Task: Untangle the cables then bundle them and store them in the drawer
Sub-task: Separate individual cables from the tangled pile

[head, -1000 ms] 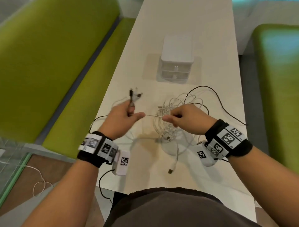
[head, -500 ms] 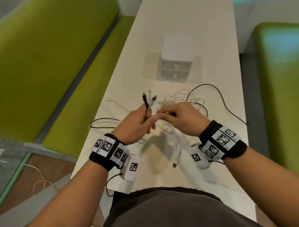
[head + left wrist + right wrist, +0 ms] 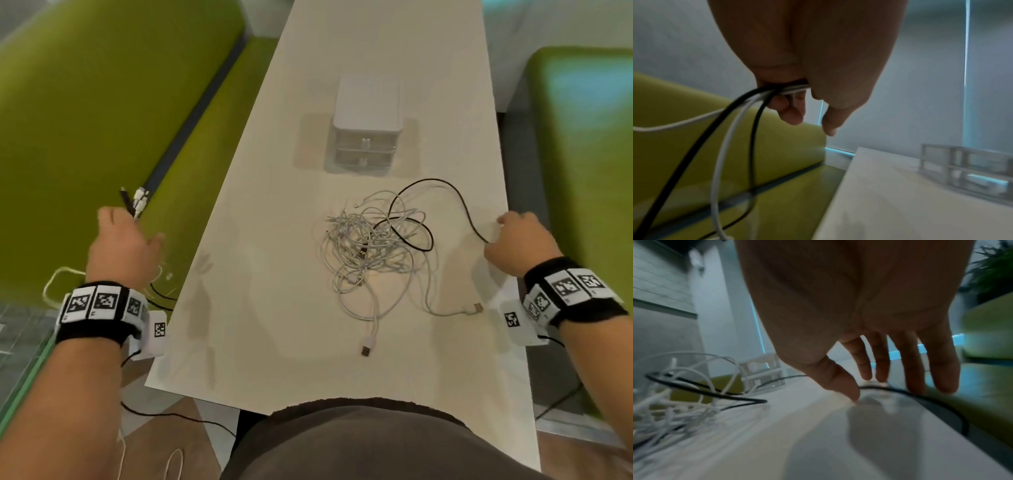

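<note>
A tangle of white cables (image 3: 371, 246) (image 3: 672, 400) with a black cable (image 3: 455, 202) (image 3: 910, 394) looped through it lies mid-table. My left hand (image 3: 120, 240) (image 3: 795, 91) is out past the table's left edge over the green bench, gripping a bunch of black and white cable ends (image 3: 135, 202) whose plugs stick up above the fist. My right hand (image 3: 513, 240) (image 3: 875, 384) hovers at the table's right edge with fingers spread and relaxed, just above the black cable where it runs off the edge; it holds nothing. A small white drawer unit (image 3: 368, 126) stands farther back, drawers closed.
The long white table (image 3: 260, 308) runs away from me. Green benches (image 3: 102, 102) flank it on both sides. Two loose USB plugs (image 3: 368, 347) lie near the front of the tangle. Cable slack hangs below my left hand off the table edge.
Both hands have swung apart from the middle: the left has carried the cable ends out past the left edge, and the right has let go of the tangle and moved to the right edge.
</note>
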Motion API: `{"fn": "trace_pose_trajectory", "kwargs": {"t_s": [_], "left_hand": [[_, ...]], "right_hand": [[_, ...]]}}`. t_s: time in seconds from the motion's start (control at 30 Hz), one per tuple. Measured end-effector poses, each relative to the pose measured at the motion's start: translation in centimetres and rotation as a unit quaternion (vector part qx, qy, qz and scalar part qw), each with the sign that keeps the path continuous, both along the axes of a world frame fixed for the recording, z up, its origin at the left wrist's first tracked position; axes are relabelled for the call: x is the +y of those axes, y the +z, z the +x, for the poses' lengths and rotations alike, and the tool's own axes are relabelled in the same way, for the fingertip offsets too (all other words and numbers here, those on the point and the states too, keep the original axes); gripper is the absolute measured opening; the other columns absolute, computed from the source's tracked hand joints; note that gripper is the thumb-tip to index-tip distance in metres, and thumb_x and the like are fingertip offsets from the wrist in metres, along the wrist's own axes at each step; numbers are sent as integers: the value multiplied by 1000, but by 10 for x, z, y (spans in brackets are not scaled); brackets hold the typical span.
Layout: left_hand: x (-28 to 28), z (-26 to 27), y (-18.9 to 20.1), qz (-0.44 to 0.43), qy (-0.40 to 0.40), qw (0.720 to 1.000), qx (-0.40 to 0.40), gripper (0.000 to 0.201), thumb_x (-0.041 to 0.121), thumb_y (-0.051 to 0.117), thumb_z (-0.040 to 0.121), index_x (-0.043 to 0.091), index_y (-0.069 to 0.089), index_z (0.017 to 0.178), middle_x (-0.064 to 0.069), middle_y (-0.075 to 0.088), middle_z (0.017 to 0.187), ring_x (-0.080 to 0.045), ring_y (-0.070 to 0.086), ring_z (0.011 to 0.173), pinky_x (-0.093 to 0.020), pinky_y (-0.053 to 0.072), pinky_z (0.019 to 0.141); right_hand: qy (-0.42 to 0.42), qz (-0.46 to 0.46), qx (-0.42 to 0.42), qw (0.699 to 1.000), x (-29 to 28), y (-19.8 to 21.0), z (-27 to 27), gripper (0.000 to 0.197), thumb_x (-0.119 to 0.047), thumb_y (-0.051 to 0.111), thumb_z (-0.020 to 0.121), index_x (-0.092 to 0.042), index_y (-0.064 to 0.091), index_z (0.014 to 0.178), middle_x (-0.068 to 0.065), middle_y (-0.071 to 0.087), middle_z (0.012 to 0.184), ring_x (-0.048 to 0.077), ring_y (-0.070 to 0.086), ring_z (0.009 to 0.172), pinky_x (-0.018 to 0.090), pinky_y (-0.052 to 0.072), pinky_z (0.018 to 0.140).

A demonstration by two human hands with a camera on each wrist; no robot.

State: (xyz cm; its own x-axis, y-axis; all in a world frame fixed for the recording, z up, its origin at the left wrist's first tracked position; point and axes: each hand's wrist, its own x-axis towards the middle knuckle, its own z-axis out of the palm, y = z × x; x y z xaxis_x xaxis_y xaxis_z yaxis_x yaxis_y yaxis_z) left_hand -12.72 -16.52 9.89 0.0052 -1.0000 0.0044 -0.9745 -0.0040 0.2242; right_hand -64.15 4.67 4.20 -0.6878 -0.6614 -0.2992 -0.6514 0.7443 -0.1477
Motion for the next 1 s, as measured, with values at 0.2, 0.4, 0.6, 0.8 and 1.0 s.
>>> {"fn": "trace_pose_trajectory", "kwargs": {"t_s": [0.2,0.4,0.6,0.8,1.0], "left_hand": [[25,-57,-11,86,-56,984,148,31,29,66,96,10,43,91,-6,53,78,-24,50,69,-37,34,65],[45,-102,-9,116,-144,918,350,17,34,41,97,24,54,95,4,46,69,-23,39,63,-40,33,63],[65,-137,12,121,-238,857,442,25,33,44,100,22,61,85,4,61,75,-17,52,65,-38,41,65],[100,-171,16,219,-248,775,539,25,4,38,107,-1,56,90,10,65,60,-2,59,55,-17,48,58],[85,-153,-5,324,-179,778,508,19,10,43,106,3,52,90,1,36,64,-8,35,51,-26,38,51]], "right_hand": [[45,-1,70,997,7,-4,3,10,-19,56,94,-20,64,101,4,60,82,30,55,80,44,51,80],[145,-191,-41,970,-18,38,61,28,-41,48,105,-30,71,116,3,71,103,30,64,97,37,48,76],[382,-108,-117,910,-33,80,142,56,-1,47,83,-33,51,130,-2,64,105,23,61,96,41,50,82],[471,-172,-138,854,-40,103,175,15,-28,55,99,-36,49,110,-14,69,87,14,60,74,42,52,69],[363,-240,-176,883,-45,102,150,26,-56,71,84,-31,63,86,-16,55,59,7,49,56,37,40,57]]}}
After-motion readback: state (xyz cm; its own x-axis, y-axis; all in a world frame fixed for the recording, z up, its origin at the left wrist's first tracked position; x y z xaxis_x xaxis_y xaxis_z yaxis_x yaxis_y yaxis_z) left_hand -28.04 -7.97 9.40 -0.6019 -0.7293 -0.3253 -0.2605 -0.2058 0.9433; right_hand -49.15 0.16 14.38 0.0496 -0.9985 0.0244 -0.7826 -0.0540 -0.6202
